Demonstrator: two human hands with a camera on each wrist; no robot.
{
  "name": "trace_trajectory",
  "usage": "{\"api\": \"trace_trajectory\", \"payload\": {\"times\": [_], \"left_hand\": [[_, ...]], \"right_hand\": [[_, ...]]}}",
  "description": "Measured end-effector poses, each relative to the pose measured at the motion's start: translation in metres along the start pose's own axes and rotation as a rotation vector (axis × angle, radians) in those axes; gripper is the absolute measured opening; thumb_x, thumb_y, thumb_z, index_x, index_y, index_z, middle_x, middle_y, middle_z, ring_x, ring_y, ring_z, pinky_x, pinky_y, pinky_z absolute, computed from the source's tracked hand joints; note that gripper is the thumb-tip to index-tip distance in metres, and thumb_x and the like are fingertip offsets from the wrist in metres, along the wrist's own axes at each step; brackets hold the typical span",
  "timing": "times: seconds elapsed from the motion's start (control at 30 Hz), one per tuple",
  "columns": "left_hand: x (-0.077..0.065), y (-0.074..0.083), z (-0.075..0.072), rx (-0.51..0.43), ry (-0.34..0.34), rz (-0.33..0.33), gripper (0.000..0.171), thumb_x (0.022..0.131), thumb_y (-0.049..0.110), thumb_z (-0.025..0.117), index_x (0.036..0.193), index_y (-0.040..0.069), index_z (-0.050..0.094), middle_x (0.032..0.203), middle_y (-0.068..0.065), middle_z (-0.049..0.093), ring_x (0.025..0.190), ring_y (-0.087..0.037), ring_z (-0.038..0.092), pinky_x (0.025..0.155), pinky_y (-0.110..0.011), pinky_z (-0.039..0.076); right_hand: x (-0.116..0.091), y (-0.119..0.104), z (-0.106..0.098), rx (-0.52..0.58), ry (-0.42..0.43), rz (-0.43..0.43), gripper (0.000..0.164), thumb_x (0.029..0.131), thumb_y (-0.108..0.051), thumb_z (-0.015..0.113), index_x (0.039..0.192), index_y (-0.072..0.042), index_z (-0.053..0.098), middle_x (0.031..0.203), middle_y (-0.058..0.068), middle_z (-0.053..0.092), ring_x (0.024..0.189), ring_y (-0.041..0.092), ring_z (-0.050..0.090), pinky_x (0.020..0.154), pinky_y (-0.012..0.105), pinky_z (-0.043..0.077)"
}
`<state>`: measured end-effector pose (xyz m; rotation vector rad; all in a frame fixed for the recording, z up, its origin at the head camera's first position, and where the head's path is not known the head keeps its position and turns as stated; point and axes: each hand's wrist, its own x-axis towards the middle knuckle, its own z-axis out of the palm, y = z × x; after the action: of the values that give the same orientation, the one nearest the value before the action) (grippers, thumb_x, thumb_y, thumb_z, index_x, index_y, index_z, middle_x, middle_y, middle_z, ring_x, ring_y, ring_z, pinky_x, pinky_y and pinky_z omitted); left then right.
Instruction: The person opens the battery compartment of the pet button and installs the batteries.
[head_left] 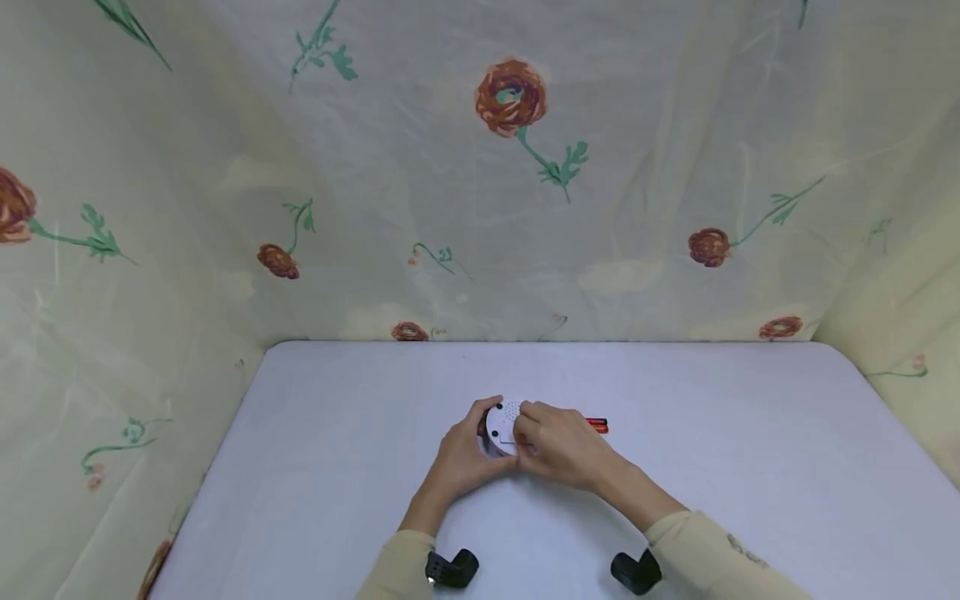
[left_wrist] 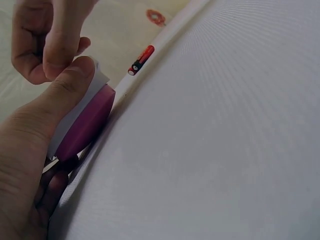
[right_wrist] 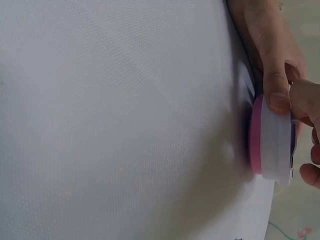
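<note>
White table (head_left: 337, 467) below; my left hand (head_left: 465, 452), clamped on the round white-and-pink plastic device (head_left: 502, 422), should brace it; right hand (head_left: 561, 442), three o'clock, grip unclear.

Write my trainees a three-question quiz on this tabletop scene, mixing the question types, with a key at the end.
1. Short answer: Which hand spans the rim of the round device, thumb on the near side and fingers on the far side?
2. Multiple choice: Where do the batteries lie?
A) On top of the round device
B) On the table
C) Under the round device
3. Fill in the blank: The round device has a white part and a ____ part, and the second is nearer the table.

Key:
1. The left hand
2. B
3. Pink (it looks purple in the left wrist view)
</note>
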<state>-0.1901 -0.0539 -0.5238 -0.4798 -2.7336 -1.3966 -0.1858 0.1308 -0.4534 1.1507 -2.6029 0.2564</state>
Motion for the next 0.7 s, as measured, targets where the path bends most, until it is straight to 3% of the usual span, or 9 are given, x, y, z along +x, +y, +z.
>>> {"api": "trace_trajectory", "payload": {"times": [0.4, 0.7], "left_hand": [[0.0020, 0.0006, -0.0002, 0.015, 0.003, -0.013, 0.086, 0.068, 0.039, 0.083, 0.141, 0.028, 0.038, 0.121, 0.000, 0.063, 0.095, -0.011, 0.059, 0.078, -0.028, 0.047], [0.0014, -0.0007, -0.0002, 0.016, 0.000, 0.003, 0.088, 0.068, 0.040, 0.083, 0.142, 0.027, 0.037, 0.123, 0.000, 0.061, 0.095, -0.010, 0.058, 0.078, -0.027, 0.047]], "right_hand": [[0.0005, -0.0005, -0.0018, 0.032, -0.010, 0.065, 0.010, 0.077, -0.023, 0.068, 0.078, -0.017, 0.060, 0.077, -0.008, 0.051, 0.066, 0.003, 0.041, 0.057, 0.016, 0.039], [-0.0027, 0.0003, -0.0027, 0.035, 0.030, 0.054, 0.011, 0.075, -0.022, 0.069, 0.077, -0.018, 0.059, 0.076, -0.009, 0.050, 0.065, 0.003, 0.041, 0.054, 0.016, 0.038]]}}
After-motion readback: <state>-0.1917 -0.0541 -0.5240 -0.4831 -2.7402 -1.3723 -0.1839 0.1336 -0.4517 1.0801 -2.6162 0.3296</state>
